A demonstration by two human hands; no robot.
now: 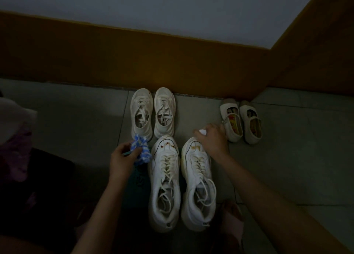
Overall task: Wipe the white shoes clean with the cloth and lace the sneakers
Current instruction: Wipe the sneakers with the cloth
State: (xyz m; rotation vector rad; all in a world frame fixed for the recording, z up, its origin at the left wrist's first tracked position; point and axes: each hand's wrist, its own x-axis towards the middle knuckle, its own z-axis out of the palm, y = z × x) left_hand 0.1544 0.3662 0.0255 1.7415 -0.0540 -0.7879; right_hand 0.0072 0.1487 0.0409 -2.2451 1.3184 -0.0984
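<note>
Both bare forearms reach forward from the near edge. The left hand (122, 159) is closed in a grip, fingers curled, thumb on top. The right hand (212, 137) is farther and more to the right, palm down, fingers bent.

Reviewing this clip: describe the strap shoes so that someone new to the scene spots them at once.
Find the corner where the brown skirting bends. On the floor tiles just before it stands a small cream pair, right of both sneaker pairs. Unlike those, they have no laces: each has one strap across an open top and a printed insole.
</note>
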